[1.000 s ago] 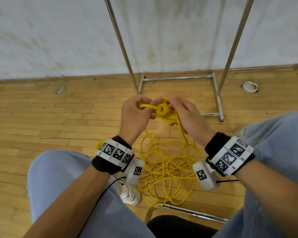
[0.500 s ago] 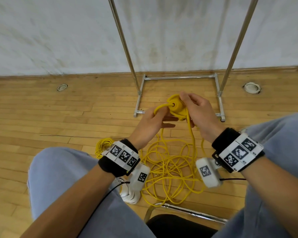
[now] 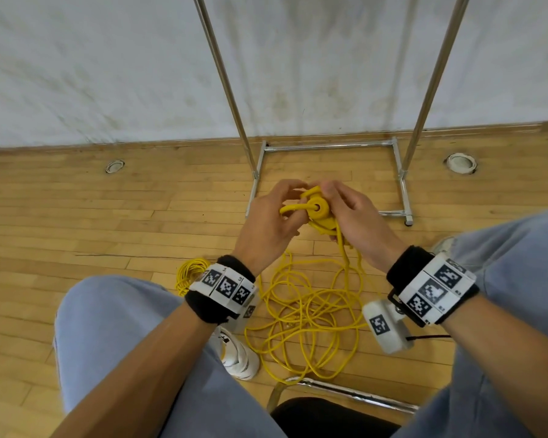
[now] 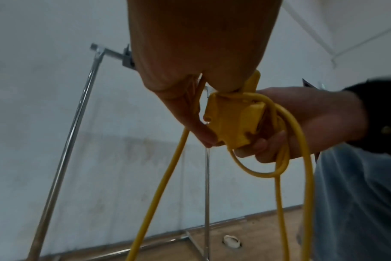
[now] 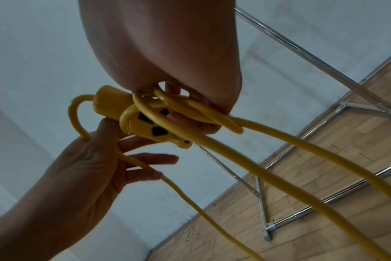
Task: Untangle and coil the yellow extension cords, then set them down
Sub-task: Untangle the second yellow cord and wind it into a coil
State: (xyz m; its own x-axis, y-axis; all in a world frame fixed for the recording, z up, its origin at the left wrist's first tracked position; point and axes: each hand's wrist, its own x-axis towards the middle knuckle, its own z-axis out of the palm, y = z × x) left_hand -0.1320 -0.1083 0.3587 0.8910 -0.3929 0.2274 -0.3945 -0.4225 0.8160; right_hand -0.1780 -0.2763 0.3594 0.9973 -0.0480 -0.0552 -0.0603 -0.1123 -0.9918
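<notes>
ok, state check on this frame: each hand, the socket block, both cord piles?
left hand: grips the cord at the socket block
right hand: holds socket block and cord loops
socket block: held up, cord looped across its face
loose cord: tangled on floor
small bundle: coiled, on floor

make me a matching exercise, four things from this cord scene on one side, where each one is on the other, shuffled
Things:
1. yellow socket block
2. small coiled yellow cord bundle
3. loose tangle of yellow cord
4. white sneaker

Places:
A. floor between the knees
B. held up in both hands
C. floor beside the left wrist
D. under the left forearm, at the tangle's left edge

Pairs: 1-B, 2-C, 3-A, 4-D
</notes>
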